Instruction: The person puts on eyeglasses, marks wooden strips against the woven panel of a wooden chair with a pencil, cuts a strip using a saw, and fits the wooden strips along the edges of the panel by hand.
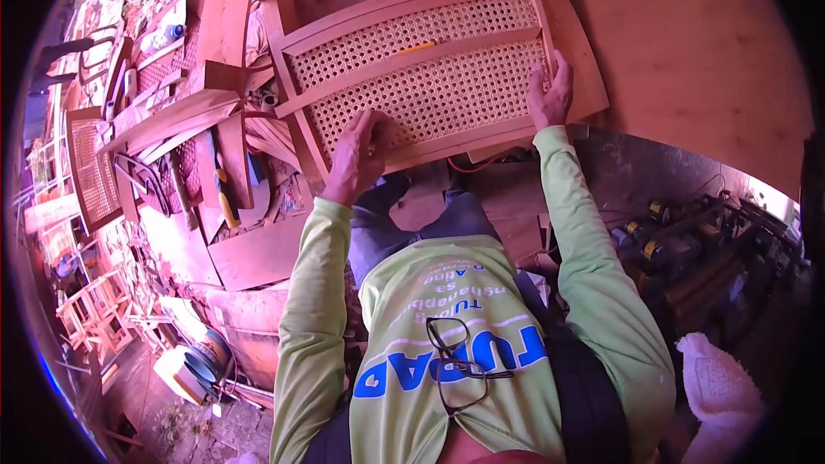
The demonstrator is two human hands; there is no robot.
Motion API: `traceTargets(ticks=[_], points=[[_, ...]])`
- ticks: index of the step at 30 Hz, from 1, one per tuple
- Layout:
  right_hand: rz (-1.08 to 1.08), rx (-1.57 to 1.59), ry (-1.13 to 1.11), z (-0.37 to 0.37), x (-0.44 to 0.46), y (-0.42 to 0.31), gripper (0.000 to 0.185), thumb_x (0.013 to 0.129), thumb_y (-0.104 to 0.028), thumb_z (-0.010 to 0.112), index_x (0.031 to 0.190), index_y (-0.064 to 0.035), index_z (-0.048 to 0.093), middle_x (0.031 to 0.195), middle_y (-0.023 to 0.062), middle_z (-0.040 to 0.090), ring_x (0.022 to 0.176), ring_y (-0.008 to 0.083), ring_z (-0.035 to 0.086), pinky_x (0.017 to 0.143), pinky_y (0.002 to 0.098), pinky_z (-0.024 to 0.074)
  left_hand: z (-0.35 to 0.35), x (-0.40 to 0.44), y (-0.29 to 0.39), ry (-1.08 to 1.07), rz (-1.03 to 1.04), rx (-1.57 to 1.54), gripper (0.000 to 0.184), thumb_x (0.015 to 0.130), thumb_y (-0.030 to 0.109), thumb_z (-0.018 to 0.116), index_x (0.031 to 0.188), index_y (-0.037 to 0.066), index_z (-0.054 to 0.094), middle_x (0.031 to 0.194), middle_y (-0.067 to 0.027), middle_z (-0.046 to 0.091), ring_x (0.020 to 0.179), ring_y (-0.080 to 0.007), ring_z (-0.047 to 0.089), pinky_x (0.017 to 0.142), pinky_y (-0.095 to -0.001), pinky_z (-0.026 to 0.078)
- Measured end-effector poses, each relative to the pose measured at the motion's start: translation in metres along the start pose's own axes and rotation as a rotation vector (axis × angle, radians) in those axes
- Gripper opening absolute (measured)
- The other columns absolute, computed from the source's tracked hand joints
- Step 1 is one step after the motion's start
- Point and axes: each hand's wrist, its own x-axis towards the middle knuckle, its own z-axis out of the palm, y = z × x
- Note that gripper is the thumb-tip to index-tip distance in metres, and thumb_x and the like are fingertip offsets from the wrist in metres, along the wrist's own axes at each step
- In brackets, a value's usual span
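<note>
Woodworking workshop, cane-webbed wooden frame [468,90] up front, heaped wood pieces [176,120], yellow-handled tool [225,196], second cane panel [93,167] at left

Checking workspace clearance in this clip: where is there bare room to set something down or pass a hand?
The broad brown board right of the cane panel looks bare, though its tilt is unclear. A hand could probably pass between the panel's near edge and the trousers. Left of the panel is crowded: wood pieces, a yellow-handled tool.
</note>
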Motion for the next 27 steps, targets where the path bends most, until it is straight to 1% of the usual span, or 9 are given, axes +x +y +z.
traceTargets(ticks=[4, 8, 9, 10, 11, 15, 18, 23, 27], points=[[0.152, 0.135, -0.025, -0.002, 0.005, 0.002, 0.052, 0.102, -0.025, 0.073, 0.145, 0.0014, 0.061, 0.136, 0.0249, 0.069, 0.125, 0.0411, 0.068, 0.108, 0.0495, 0.0539, -0.006, 0.001, 0.007, -0.013, 0.059, -0.084, 0.022, 0.095, -0.001, 0.068, 0.117, 0.003, 0.064, 0.103, -0.0184, 0.066, 0.092, -0.0402, 0.070, 0.079, -0.0488, 0.057], [0.106, 0.143, 0.021, -0.005, 0.006, 0.001, 0.046, 0.102, -0.022, 0.073, 0.141, 0.0015, 0.065, 0.131, 0.0240, 0.072, 0.120, 0.0399, 0.071, 0.104, 0.0481, 0.0564, -0.015, 0.006, 0.003, -0.103, 0.064, -0.094, 0.026, 0.095, -0.001, 0.069, 0.120, 0.003, 0.063, 0.105, -0.0178, 0.067, 0.094, -0.0387, 0.072, 0.079, -0.0469, 0.059], [0.069, 0.140, 0.043, -0.001, 0.004, 0.009, 0.046, 0.102, -0.022, 0.073, 0.141, 0.0012, 0.065, 0.131, 0.0235, 0.072, 0.119, 0.0394, 0.071, 0.104, 0.0479, 0.0565, -0.013, 0.002, -0.004, -0.161, -0.036, -0.111, 0.029, 0.098, 0.001, 0.072, 0.126, 0.002, 0.066, 0.111, -0.0149, 0.070, 0.102, -0.0304, 0.074, 0.086, -0.0410, 0.060], [0.031, 0.137, 0.058, 0.001, 0.004, 0.010, 0.045, 0.102, -0.021, 0.072, 0.141, 0.0008, 0.065, 0.130, 0.0230, 0.072, 0.119, 0.0388, 0.072, 0.103, 0.0477, 0.0567, -0.015, 0.003, 0.001, -0.147, -0.009, -0.081, 0.026, 0.100, 0.002, 0.071, 0.126, 0.003, 0.067, 0.108, -0.0134, 0.070, 0.096, -0.0283, 0.072, 0.083, -0.0400, 0.059], [0.030, 0.083, 0.024, -0.002, 0.001, 0.011, 0.048, 0.104, -0.020, 0.072, 0.144, 0.0048, 0.063, 0.131, 0.0174, 0.072, 0.118, 0.0263, 0.070, 0.104, 0.0404, 0.0562, -0.016, 0.004, 0.007, -0.122, 0.001, -0.053, 0.025, 0.101, 0.002, 0.070, 0.125, 0.003, 0.067, 0.106, -0.0131, 0.070, 0.093, -0.0276, 0.071, 0.082, -0.0396, 0.058], [0.126, 0.336, -0.019, -0.007, 0.000, 0.035, 0.046, 0.106, -0.016, 0.069, 0.145, 0.0075, 0.059, 0.136, 0.0171, 0.069, 0.123, 0.0256, 0.068, 0.106, 0.0378, 0.0562, -0.005, -0.002, 0.018, -0.047, -0.028, -0.030, 0.018, 0.101, 0.004, 0.071, 0.119, 0.004, 0.068, 0.100, -0.0123, 0.069, 0.085, -0.0267, 0.068, 0.078, -0.0387, 0.056], [0.138, 0.354, -0.006, -0.016, 0.010, 0.034, 0.044, 0.103, -0.018, 0.072, 0.139, 0.0059, 0.063, 0.131, 0.0202, 0.065, 0.119, 0.0318, 0.068, 0.104, 0.0439, 0.0573, -0.003, 0.002, 0.019, 0.022, -0.030, -0.008, 0.015, 0.101, 0.005, 0.071, 0.116, 0.004, 0.069, 0.097, -0.0118, 0.069, 0.083, -0.0268, 0.068, 0.078, -0.0388, 0.056], [-0.010, 0.246, 0.040, -0.043, 0.014, 0.023, 0.039, 0.104, -0.014, 0.073, 0.136, 0.0049, 0.063, 0.136, 0.0196, 0.061, 0.121, 0.0304, 0.067, 0.104, 0.0411, 0.0581, 0.004, -0.002, 0.024, 0.072, 0.005, 0.023, 0.010, 0.103, 0.003, 0.068, 0.113, 0.003, 0.069, 0.097, -0.0133, 0.068, 0.083, -0.0275, 0.068, 0.076, -0.0379, 0.056], [0.015, 0.344, 0.053, -0.074, 0.011, -0.003, 0.037, 0.108, -0.013, 0.069, 0.139, 0.0062, 0.062, 0.139, 0.0194, 0.064, 0.128, 0.0299, 0.067, 0.112, 0.0418, 0.0552, 0.005, -0.017, 0.040, 0.219, -0.050, 0.070, 0.016, 0.113, 0.013, 0.061, 0.109, -0.001, 0.068, 0.096, -0.0123, 0.068, 0.082, -0.0237, 0.066, 0.078, -0.0353, 0.054]])
